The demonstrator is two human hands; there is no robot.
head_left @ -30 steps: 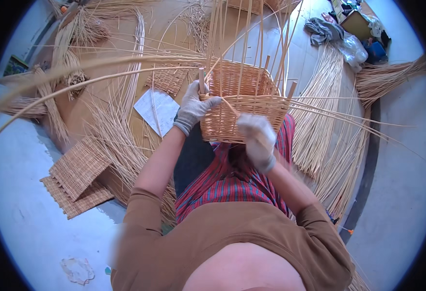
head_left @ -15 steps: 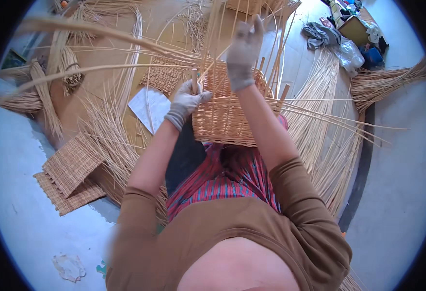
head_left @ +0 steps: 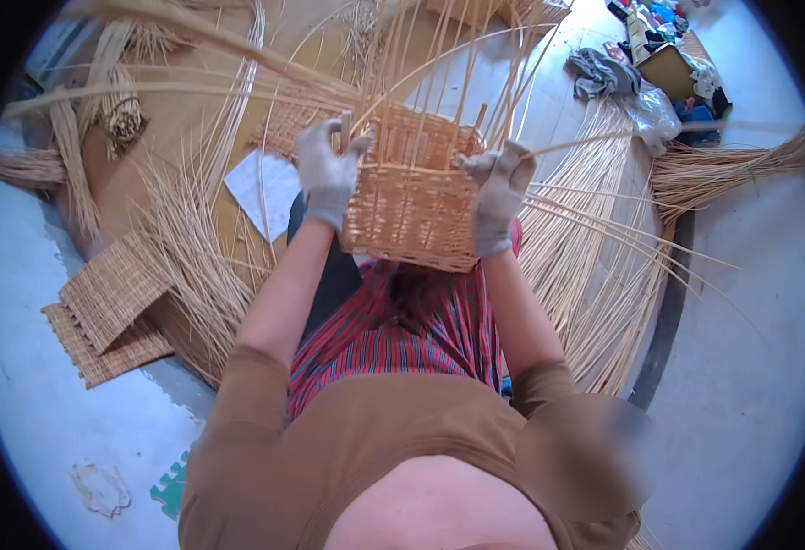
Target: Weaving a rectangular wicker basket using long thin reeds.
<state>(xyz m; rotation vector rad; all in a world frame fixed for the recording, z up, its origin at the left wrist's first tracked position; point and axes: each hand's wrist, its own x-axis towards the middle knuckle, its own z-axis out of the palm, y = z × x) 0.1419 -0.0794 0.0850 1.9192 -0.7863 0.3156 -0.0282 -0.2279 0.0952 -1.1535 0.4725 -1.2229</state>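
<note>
A half-woven wicker basket (head_left: 410, 216) sits over my lap, its thin upright stakes standing out of the top. At its left corner, my gloved left hand (head_left: 328, 174) is closed around the edge beside a thick wooden peg (head_left: 346, 131). My gloved right hand (head_left: 499, 194) is at the right corner, fingers pinched on a wicker strand (head_left: 585, 141) that runs off to the right. Other long strands (head_left: 618, 225) stick out from the basket's right side. Both palms are hidden.
Loose wicker rods (head_left: 590, 266) spread over the floor at right, with a tied bundle (head_left: 741, 174) beyond. Woven panels (head_left: 114, 289) lie at left. A white sheet (head_left: 263, 192) lies behind my left arm. Clothes and bags (head_left: 651, 115) are piled far right.
My right hand has come down from above the basket to its right corner, and a strand now stretches rightward from it. The basket has tilted slightly; my left hand stays at its corner.
</note>
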